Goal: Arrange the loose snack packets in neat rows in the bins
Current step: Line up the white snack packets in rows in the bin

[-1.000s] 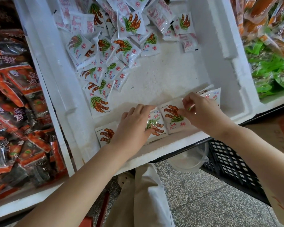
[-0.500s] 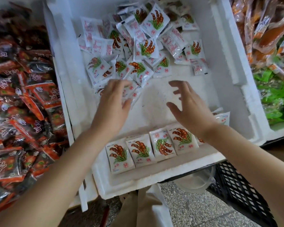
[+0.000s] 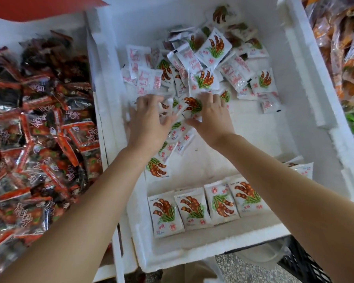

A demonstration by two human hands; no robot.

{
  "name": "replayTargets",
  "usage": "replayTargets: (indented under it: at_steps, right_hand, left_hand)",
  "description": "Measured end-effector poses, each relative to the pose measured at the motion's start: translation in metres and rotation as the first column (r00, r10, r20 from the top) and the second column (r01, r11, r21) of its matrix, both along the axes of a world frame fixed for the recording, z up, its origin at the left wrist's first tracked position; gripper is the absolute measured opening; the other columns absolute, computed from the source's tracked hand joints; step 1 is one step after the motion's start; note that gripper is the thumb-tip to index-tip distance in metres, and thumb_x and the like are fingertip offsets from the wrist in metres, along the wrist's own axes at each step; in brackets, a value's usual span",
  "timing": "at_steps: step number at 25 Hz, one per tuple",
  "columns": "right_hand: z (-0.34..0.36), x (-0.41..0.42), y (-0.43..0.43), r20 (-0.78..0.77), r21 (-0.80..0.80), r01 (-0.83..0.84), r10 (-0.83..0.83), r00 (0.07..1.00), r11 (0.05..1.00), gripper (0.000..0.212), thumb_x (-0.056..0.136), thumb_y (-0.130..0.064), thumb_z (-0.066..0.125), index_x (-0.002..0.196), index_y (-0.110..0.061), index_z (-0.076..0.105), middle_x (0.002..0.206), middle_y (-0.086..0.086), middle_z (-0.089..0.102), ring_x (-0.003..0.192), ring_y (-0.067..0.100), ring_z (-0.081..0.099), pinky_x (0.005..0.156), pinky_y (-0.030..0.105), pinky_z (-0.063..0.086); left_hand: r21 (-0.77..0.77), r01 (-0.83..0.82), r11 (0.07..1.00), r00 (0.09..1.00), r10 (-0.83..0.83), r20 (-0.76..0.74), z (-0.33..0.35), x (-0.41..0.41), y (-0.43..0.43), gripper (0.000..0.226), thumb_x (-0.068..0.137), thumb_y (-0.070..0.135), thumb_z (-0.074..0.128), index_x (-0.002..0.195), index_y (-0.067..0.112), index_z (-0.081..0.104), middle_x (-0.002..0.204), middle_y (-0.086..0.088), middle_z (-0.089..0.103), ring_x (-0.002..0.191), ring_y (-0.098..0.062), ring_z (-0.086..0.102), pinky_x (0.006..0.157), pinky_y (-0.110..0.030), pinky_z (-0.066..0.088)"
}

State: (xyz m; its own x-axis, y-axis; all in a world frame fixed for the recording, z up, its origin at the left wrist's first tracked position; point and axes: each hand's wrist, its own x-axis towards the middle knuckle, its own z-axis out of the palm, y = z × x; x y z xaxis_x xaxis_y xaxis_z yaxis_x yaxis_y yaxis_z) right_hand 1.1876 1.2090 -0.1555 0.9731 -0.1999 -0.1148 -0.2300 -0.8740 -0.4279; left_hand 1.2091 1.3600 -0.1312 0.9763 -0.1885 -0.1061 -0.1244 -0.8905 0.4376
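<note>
Your left hand (image 3: 149, 123) and right hand (image 3: 212, 116) lie side by side on the loose packets (image 3: 215, 45) mid-bin, fingers bent downward; grip cannot be confirmed. Four packets stand in a row (image 3: 192, 208) along the near wall of the foam bin (image 3: 307, 78).

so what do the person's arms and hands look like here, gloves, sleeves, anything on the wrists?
Both bare. The left hand and right hand wear no gloves, and the left arm and right arm show no sleeve all the way to the frame edge. No watch, band or bracelet at either wrist. Rings: too blurred to tell.
</note>
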Motion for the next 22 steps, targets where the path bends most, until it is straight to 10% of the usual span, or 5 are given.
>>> replayTargets:
  at_steps: [8,14,18,22]
  right_hand:
    - [0.015,-0.036,-0.037,-0.085,0.264,0.161,-0.144,0.986,0.951,0.027,0.092,-0.027,0.057,0.094,0.0,0.055,0.092,0.015,0.063,0.082,0.032,0.058,0.07,0.041,0.049]
    - [0.042,-0.05,-0.045,-0.03,0.343,0.164,-0.163,0.986,0.925,0.015,0.092,-0.024,0.055,0.091,-0.011,0.061,0.089,-0.001,0.064,0.068,0.018,0.059,0.058,0.021,0.047]
    - [0.06,-0.052,-0.027,-0.029,0.633,0.131,-0.146,0.989,0.763,0.011,0.093,-0.019,0.056,0.082,-0.018,0.06,0.085,-0.007,0.064,0.073,0.008,0.059,0.06,0.02,0.052]
    - [0.065,-0.055,-0.005,-0.034,0.735,0.077,-0.077,0.996,0.674,0.015,0.093,-0.014,0.056,0.079,-0.021,0.054,0.086,0.002,0.062,0.076,0.015,0.064,0.06,0.02,0.056]
  left_hand:
    - [-0.321,-0.024,0.947,1.0,0.028,0.008,-0.002,-0.023,0.0,0.044,0.09,-0.003,0.06,0.13,0.01,0.046,0.13,-0.012,0.04,0.105,-0.016,0.049,0.083,-0.006,0.035]
    - [-0.457,-0.254,0.852,0.944,0.116,-0.309,0.002,-0.021,-0.01,0.035,0.085,0.002,0.068,0.116,0.007,0.051,0.104,-0.001,0.06,0.089,-0.013,0.058,0.067,-0.008,0.045]
    - [-0.574,-0.341,0.745,0.89,0.059,-0.452,0.01,-0.036,-0.011,0.013,0.093,0.011,0.06,0.105,0.015,0.062,0.101,-0.001,0.067,0.099,-0.019,0.063,0.086,-0.03,0.048]
    - [-0.713,-0.505,0.487,0.785,-0.086,-0.614,0.02,-0.057,-0.007,0.039,0.1,0.046,0.043,0.131,0.026,0.054,0.127,-0.001,0.063,0.116,-0.017,0.061,0.105,-0.044,0.044]
